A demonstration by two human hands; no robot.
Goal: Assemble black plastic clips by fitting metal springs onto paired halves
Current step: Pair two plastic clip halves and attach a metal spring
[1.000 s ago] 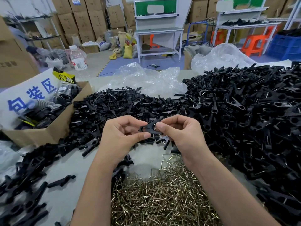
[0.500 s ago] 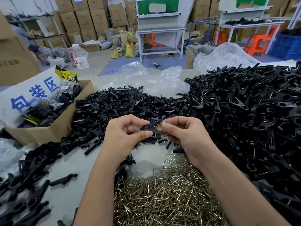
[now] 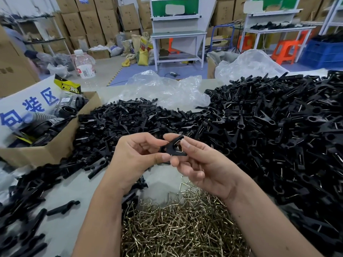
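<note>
Two bare hands met at the middle of the view over a pale worktable (image 3: pixel 78 190). The left hand (image 3: pixel 133 156) pinched one black clip (image 3: pixel 173 148) at its near end between thumb and curled fingers, while the right hand (image 3: pixel 202 164) held the same clip at its far end with forefinger and thumb, its other fingers loosely bent. The clip's two halves splayed apart in a V, and one metal spring (image 3: pixel 179 145) showed as a bright wire between them. The clip was held above the table, apart from every heap. At six o'clock lay one heap of loose brass-coloured springs (image 3: pixel 178 229), too many to count. From one to four o'clock rose one large mound of finished clips (image 3: pixel 278 130) with wire glinting in them, uncountable. At eleven o'clock spread a lower pile of black halves (image 3: pixel 118 123), and more halves (image 3: pixel 24 216) lay scattered from seven to nine o'clock, one single half (image 3: pixel 63 207) lying alone beside them. At ten o'clock stood one open cardboard box (image 3: pixel 46 153) of black rubbery parts. Two crumpled clear plastic bags (image 3: pixel 163 89) lay at twelve and one o'clock.
</note>
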